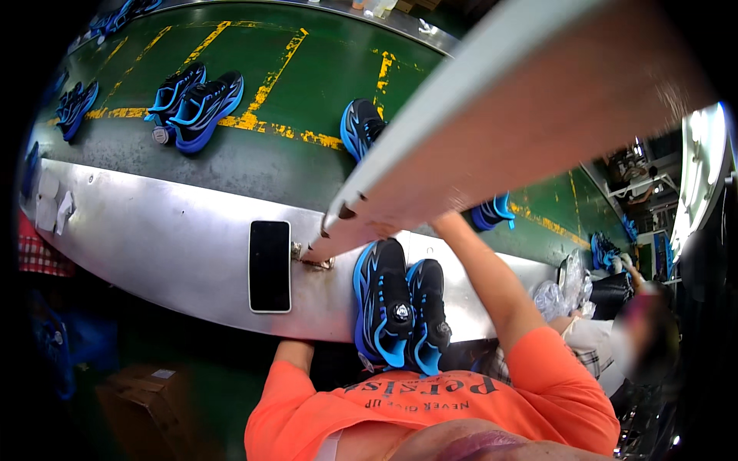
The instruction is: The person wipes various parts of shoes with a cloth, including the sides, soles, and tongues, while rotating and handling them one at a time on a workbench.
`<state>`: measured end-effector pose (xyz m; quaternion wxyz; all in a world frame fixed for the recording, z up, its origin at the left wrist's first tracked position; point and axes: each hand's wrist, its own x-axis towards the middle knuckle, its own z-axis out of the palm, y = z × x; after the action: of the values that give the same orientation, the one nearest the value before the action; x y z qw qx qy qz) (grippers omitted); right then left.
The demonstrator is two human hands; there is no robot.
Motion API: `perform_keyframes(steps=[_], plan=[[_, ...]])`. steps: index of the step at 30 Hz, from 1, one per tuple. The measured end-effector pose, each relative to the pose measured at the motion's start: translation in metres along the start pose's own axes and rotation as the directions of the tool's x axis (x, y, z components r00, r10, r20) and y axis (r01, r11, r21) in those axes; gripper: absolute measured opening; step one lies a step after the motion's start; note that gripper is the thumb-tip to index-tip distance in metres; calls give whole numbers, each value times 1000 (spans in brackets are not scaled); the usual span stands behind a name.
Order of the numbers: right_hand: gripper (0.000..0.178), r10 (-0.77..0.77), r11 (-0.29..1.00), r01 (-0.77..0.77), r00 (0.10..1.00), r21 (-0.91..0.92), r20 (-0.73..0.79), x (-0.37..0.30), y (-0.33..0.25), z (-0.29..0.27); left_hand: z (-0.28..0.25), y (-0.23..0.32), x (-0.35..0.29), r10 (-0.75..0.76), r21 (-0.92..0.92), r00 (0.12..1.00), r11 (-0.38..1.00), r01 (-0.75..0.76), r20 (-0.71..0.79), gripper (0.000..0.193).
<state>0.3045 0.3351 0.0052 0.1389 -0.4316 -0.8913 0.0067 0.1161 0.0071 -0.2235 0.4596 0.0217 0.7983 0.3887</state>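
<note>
Right at your chest, you've got a black-and-blue pair of shoes at the near edge of the steel tabletop, toes away, heels seeming to overhang toward you. Handle them gently here, I'd say: a nudge at those heels could tip the pair into your lap, so better to keep both soles well supported. Your left forearm dips below the edge, that hand out of sight, its grip anyone's guess. A dark-screened phone lies left of the shoes; best keep elbows off it. Beyond the toes, your right hand is mostly masked by the big slanting panel, so wide or narrow, I can't tell. Containers now: a cardboard carton down left, clear plastic bags off right, contents unreadable in both. Farther out, more shoes sit along the green, yellow-marked belt.
</note>
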Motion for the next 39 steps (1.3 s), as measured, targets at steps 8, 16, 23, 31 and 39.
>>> perform_keyframes(steps=[8, 16, 23, 31, 39], plan=[[49, 458, 882, -431, 879, -193, 131, -42, 96, -82, -57, 5, -17, 24, 273, 989, 960, -64, 148, 21], [55, 607, 777, -629, 763, 38, 221, -110, 130, -135, -119, 181, -245, 532, 97, 652, 730, -676, 541, 18], [44, 444, 867, -475, 873, 152, 202, -207, 71, -138, -10, 215, -303, 643, 344, 235, -47, -938, 729, 53], [45, 479, 834, -524, 842, 169, 249, -288, 23, -162, -20, 192, -315, 641, 368, 295, 20, -930, 708, 56], [37, 361, 903, -378, 925, 205, 116, -287, -8, -158, 4, 167, -304, 750, 253, 323, 211, -944, 578, 52]])
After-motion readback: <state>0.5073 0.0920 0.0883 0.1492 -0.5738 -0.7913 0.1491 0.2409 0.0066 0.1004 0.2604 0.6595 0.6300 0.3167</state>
